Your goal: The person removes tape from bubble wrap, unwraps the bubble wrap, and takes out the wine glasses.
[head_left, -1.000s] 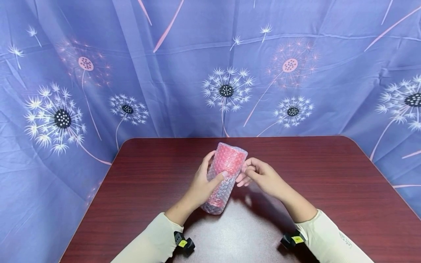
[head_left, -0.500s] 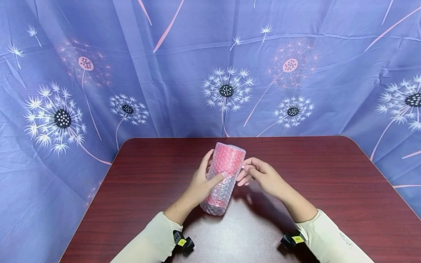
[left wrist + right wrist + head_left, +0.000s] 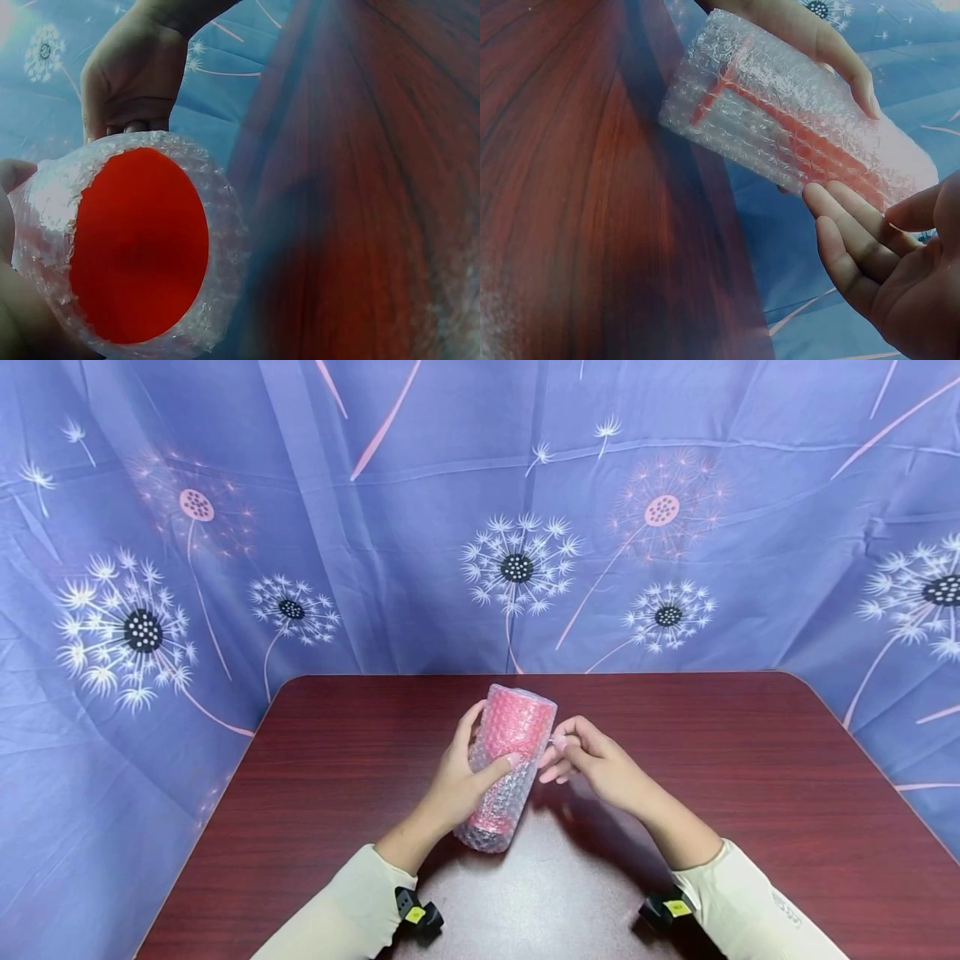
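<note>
A cylindrical package [image 3: 517, 727] in clear bubble wrap, with red showing through, is held tilted over the table. My left hand [image 3: 461, 781] grips it from the left, thumb across the front and fingers behind, mostly hidden. In the left wrist view one flat round red end [image 3: 142, 247] faces the camera, ringed by bubble wrap [image 3: 221, 247]. At the package's right side, my right hand [image 3: 600, 764] pinches a small bit at the wrap's edge between thumb and forefinger. Its other fingers [image 3: 851, 236] reach loosely along the package in the right wrist view.
The dark red wood-grain table [image 3: 337, 760] has rounded far corners. Behind it hangs a blue curtain [image 3: 420, 543] printed with dandelions. Black wrist cameras [image 3: 423, 918] sit at both cream sleeves [image 3: 345, 906].
The package has shifted slightly left and turned a little in my left hand. My right hand stays at its right side, nearly in the same spot.
</note>
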